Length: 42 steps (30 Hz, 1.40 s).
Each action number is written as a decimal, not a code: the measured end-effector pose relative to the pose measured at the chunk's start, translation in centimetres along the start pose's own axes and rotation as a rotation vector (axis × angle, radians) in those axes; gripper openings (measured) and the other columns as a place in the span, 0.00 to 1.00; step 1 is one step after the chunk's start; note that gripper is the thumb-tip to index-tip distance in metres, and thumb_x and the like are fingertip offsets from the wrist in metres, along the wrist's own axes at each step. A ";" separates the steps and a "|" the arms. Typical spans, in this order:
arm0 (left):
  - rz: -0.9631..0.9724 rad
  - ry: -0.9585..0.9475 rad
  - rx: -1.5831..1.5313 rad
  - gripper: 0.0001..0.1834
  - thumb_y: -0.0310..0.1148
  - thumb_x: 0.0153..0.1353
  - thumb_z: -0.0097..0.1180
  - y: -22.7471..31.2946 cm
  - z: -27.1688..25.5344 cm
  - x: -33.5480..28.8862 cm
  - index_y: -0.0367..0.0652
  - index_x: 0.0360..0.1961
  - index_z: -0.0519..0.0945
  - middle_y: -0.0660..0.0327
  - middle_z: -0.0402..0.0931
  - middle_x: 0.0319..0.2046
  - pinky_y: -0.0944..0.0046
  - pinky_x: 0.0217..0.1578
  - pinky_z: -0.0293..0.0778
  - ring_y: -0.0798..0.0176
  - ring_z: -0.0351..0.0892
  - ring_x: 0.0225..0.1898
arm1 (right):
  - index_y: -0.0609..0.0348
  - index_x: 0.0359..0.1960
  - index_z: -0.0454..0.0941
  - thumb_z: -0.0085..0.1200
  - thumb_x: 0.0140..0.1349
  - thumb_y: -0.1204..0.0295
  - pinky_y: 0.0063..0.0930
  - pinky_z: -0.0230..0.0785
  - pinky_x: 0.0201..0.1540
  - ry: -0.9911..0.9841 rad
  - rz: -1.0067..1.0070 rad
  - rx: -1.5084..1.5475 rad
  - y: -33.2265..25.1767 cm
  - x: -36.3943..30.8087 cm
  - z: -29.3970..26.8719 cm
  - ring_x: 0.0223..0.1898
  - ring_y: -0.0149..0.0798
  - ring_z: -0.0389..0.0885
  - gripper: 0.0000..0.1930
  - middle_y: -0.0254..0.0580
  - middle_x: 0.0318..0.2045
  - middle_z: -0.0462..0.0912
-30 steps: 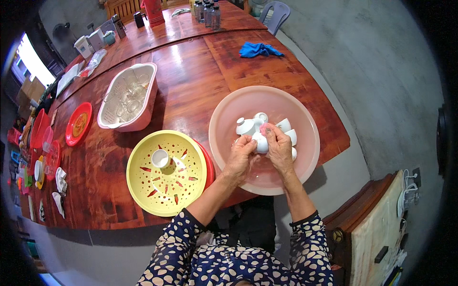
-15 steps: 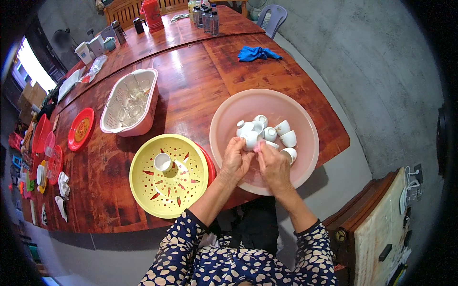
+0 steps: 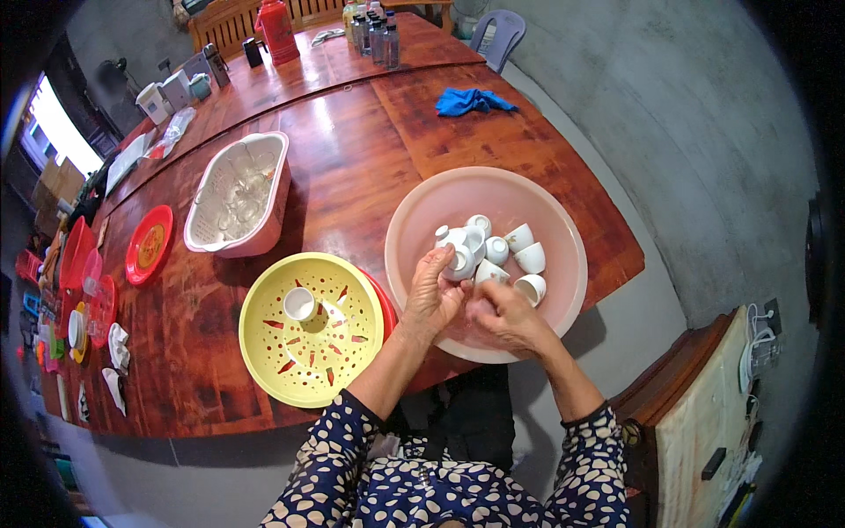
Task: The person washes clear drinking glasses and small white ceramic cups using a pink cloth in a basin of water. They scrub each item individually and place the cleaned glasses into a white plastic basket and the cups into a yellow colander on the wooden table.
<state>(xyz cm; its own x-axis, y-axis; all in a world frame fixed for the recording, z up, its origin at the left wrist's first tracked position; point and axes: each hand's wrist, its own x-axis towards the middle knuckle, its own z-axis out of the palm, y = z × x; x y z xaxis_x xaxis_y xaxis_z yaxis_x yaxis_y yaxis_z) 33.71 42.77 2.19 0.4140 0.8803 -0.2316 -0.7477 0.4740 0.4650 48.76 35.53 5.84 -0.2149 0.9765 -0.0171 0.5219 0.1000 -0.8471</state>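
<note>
A wide pink basin (image 3: 563, 308) stands at the table's near right edge. Over it my left hand (image 3: 429, 297) is closed around a small white cup (image 3: 459, 264), its base turned upward. Close by on the right, my right hand (image 3: 515, 319) has curled fingers, slightly blurred; whatever is in them is hidden. A white lidded pot (image 3: 446, 236) lies in the basin just beyond the left fingers. Several white cups (image 3: 530, 257) rest around it, some tipped on their sides. To the left, one white cup (image 3: 299, 304) sits upright in a yellow colander (image 3: 264, 365).
Under the colander shows a red rim (image 3: 385, 304). A pink-and-white basket (image 3: 280, 189) of clear glasses stands farther back. At the left are a red plate (image 3: 139, 266) and crumpled tissues (image 3: 117, 346). A blue cloth (image 3: 471, 101) and several bottles (image 3: 387, 44) lie toward the far side.
My right hand has drawn away from the cup, right and toward me. Something pink that showed at its fingertips is now out of sight. The left hand keeps hold of the cup.
</note>
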 end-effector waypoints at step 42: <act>0.298 -0.277 0.574 0.16 0.22 0.57 0.58 -0.9 1.7 -2.2 0.41 0.44 0.68 0.64 0.72 0.40 0.71 0.44 0.73 0.73 0.73 0.42 | 0.59 0.40 0.79 0.57 0.54 0.83 0.24 0.72 0.40 0.649 -0.527 -0.093 -2.6 1.3 0.8 0.39 0.30 0.78 0.12 0.37 0.37 0.80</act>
<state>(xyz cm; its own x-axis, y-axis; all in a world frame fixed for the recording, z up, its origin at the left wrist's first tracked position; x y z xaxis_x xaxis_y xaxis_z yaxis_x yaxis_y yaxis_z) 34.35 40.42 3.69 0.4082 0.8975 0.1669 -0.4893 0.0607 0.8700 46.44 36.39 7.54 0.0534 0.7109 0.7013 0.5580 0.5612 -0.6113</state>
